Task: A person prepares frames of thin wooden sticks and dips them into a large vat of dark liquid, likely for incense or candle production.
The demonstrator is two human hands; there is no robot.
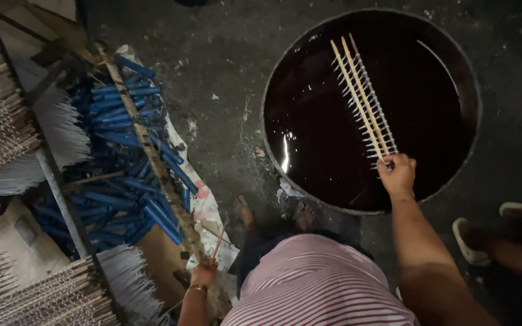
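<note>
Striped shirt [318, 284] nearest. Right hand [397, 175], grip closed, holds wooden rack of white sticks [364, 96] over round dye vat [472, 72]. Left hand [203, 273] grips a blue-stick rack [146, 145]. I judge dipping underway; next, lower evenly.

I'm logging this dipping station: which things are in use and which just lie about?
In use:
right hand holding stick rack
dark liquid vat
left hand on blue-coated rack

Lying about:
white stick bundles
sandalled feet of someone nearby
</note>
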